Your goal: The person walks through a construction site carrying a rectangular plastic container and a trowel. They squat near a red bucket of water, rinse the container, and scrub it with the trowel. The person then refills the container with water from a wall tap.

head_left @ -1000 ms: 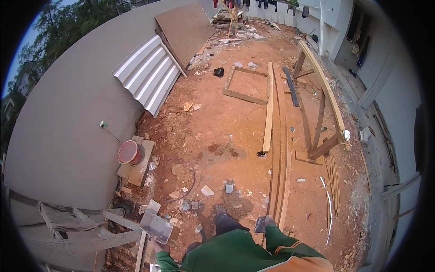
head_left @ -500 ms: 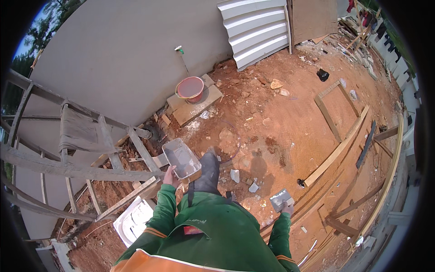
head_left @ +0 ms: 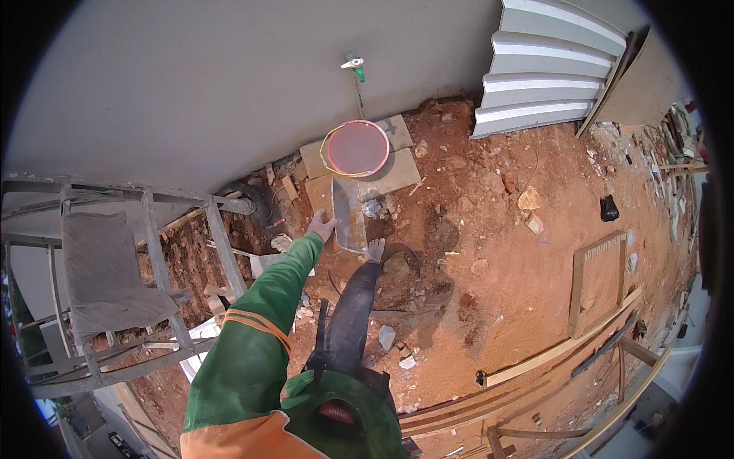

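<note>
My left arm in a green sleeve stretches forward, and my left hand (head_left: 323,227) grips the near left edge of a rectangular plaster tub (head_left: 352,222). The tub is tipped on its side, so its grey-smeared inside shows as a narrow band. It hangs just in front of a reddish bucket (head_left: 358,148) filled with cloudy liquid, which stands on flat slabs (head_left: 397,172) by the wall. My bare foot (head_left: 375,249) is close to the tub's lower end. My right hand and the flat trowel are out of sight.
A green-handled tap (head_left: 355,67) rises on a pipe behind the bucket. At left stands a wooden ladder frame (head_left: 157,245) draped with a grey cloth (head_left: 111,268). White corrugated sheeting (head_left: 547,69) leans at the back. A wooden frame (head_left: 600,279) and long boards (head_left: 566,336) lie on red soil.
I have come closer to the bucket. My left hand has carried the tub forward and tipped it from level onto its side. My right hand with the trowel has left the view.
</note>
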Motion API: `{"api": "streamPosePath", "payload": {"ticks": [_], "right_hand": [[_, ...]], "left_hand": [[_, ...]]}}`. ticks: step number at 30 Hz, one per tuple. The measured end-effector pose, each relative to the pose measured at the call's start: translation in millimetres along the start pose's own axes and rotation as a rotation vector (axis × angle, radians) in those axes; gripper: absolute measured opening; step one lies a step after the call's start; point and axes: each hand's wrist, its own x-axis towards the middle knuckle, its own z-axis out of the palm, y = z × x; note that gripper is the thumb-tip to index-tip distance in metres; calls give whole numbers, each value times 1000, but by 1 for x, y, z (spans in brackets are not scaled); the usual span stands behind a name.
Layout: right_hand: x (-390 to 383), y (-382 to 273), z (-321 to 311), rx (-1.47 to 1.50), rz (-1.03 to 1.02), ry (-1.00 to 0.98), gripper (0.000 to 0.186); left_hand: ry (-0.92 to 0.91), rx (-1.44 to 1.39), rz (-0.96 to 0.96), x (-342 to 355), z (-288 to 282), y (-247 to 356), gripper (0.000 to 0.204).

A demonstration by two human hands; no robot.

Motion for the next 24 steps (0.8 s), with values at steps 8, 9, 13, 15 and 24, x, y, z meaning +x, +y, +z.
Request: {"api": "streamPosePath", "payload": {"ticks": [8,9,13,15,24], "right_hand": [[9,-165,26,-109,191,20,51],[10,-177,29,-120,210,18,51],[-1,-214,33,-128,273,47,49],[-6,-229,35,-118,272,29,48],[9,-264,62,103,-246,-20,23]], "left_hand": [[84,578,-17,242,61,107,80],[89,638,-30,263,65,113,79],[-12,764,-115,298,107,134,78],[-7,596,-36,304,104,119,78],[-257,-478,181,192,77,121,55]]}}
